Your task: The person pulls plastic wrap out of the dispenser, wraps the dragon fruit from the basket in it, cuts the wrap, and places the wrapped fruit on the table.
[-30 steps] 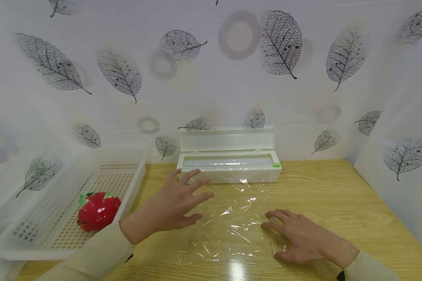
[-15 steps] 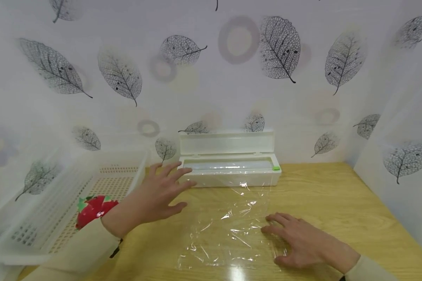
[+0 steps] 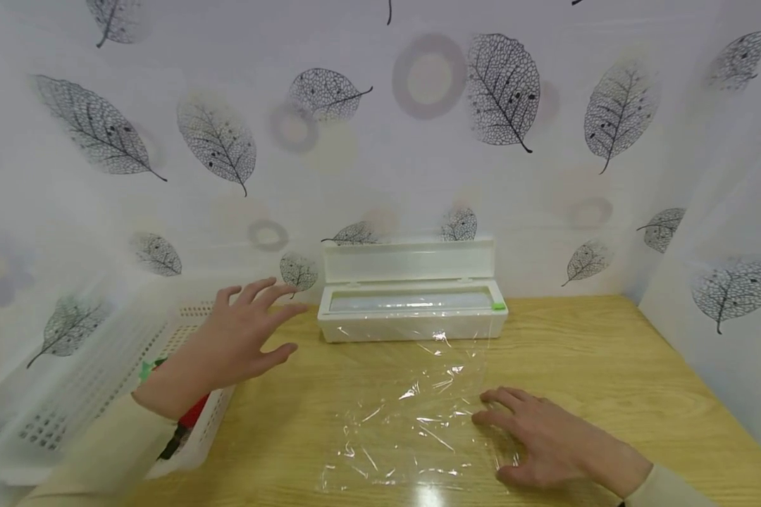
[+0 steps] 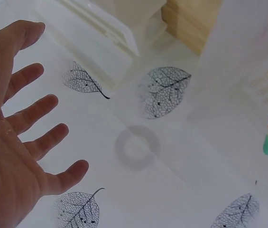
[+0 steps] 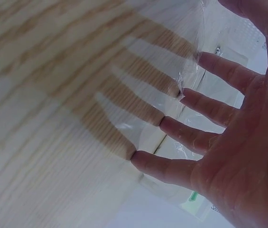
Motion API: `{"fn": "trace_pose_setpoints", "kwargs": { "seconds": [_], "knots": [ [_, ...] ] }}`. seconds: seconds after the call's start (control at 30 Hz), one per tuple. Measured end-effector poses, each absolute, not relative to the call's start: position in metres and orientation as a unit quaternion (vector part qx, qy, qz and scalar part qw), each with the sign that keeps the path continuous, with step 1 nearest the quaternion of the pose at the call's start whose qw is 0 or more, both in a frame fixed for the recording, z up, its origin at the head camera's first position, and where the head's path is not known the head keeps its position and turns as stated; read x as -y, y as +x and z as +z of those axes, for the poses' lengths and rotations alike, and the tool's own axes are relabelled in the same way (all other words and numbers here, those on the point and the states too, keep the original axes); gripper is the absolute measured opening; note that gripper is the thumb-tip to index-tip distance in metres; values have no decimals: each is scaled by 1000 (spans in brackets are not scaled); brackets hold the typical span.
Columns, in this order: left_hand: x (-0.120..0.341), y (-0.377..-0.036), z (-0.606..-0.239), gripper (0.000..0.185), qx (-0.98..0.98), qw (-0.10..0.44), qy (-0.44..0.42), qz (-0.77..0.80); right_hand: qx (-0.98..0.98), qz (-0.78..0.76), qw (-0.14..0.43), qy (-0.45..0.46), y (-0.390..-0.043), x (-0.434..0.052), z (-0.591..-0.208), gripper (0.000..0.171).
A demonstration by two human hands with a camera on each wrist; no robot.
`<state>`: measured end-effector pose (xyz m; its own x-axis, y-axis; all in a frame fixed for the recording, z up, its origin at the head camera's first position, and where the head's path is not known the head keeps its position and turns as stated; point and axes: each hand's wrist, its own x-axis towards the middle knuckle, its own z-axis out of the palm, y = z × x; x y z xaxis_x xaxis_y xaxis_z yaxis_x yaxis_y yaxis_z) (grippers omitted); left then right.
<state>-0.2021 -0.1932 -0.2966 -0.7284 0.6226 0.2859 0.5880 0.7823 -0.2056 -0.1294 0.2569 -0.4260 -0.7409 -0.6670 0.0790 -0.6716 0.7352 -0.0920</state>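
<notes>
- The right hand (image 3: 548,436) lies flat at about 5 o'clock on the table (image 3: 609,366), fingers spread and straight, pressing the right edge of a clear plastic film sheet (image 3: 412,422); it grips nothing.
- In the right wrist view the fingertips (image 5: 171,121) touch the film (image 5: 190,71) against the wood grain.
- The film lies crinkled on the table, running from the 6 o'clock edge up to the white dispenser box (image 3: 412,313) at 12 o'clock, whose lid stands open.
- The left hand (image 3: 234,345) hovers at about 9 o'clock, fingers spread wide, holding nothing, just above the near corner of a white perforated basket (image 3: 70,394).
- A red object with green trim (image 3: 187,415), probably a toy fruit, sits in the basket, mostly hidden by the left sleeve (image 3: 108,458).
- The left wrist view shows the open palm (image 4: 10,156) facing the leaf-patterned wall (image 4: 167,90).
</notes>
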Motion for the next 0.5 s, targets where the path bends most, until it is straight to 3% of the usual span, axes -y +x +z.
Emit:
{"fn": "trace_pose_setpoints", "kwargs": {
  "seconds": [0.5],
  "knots": [
    [242, -214, -303, 48, 958, 124, -256, 33, 929, 54, 18, 365, -129, -258, -425, 66]
  ]
}}
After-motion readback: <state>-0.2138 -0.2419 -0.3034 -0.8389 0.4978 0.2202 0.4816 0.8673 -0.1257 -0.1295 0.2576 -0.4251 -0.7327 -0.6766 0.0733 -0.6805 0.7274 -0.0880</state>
